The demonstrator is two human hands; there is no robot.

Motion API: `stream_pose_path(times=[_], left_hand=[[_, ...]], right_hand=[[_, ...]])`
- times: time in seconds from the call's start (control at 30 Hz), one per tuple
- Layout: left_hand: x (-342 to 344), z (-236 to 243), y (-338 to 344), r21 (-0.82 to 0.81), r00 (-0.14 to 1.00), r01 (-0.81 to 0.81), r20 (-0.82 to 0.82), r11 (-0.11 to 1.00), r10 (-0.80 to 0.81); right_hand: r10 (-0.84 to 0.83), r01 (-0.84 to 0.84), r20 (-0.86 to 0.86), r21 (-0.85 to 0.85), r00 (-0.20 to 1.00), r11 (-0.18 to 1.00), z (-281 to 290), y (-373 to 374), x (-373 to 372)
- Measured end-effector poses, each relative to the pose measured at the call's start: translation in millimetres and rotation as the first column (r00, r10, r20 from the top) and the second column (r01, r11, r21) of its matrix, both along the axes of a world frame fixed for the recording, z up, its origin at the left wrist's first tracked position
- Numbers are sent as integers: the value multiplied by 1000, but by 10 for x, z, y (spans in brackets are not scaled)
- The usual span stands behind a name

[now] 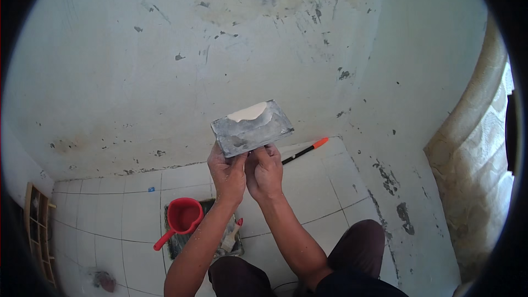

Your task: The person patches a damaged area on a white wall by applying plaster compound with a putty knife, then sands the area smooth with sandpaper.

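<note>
In front of the wall, both my hands hold up a grey rectangular plastering trowel (254, 135), its flat blade smeared and tilted toward me. A mound of cream-white putty (247, 112) lies along the blade's far edge. My left hand (227, 180) is closed on the near left part, thumb at the edge. Beside it, my right hand (265, 175) has its fingers closed at the near edge. The trowel's underside and the fingers beneath it are hidden. Below my left forearm, a red plastic dipper (184, 215) and a putty-covered brush (230, 240) rest on a dark tray (175, 248).
A black stick with an orange end (302, 153) lies on the tiled floor (297, 198) by the wall (137, 93), whose paint is patchy. At the right hangs a patterned curtain (476, 187). A wooden rack (37, 225) stands at the far left. My knees are close below.
</note>
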State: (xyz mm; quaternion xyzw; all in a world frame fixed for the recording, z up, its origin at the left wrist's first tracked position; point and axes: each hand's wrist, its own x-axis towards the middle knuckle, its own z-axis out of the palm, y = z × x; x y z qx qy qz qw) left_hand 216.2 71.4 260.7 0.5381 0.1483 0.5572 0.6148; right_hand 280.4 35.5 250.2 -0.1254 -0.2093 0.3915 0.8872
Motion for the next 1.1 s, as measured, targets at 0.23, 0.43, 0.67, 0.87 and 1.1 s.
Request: stream_pose_path(times=[0.23,0.43,0.67,0.87,1.1], left_hand=[[493,335,311,170,993,24,-120,985,-3],[861,839,895,628,758,181,-579,757,300],[1412,1346,1346,907,333,291,-394,304,857],[1537,1501,1397,903,349,351,-371,248,860],[1363,1570,1771,933,484,289,-336,215,808]], right_hand=[[33,-26,-58,115,998,993,201,219,689],[-8,17,-73,124,997,992,448,102,1426],[52,-37,-94,155,994,987,605,-158,2038],[20,-4,-98,160,995,987,735,-352,2400],[-78,90,-102,123,992,988,817,-490,2534]])
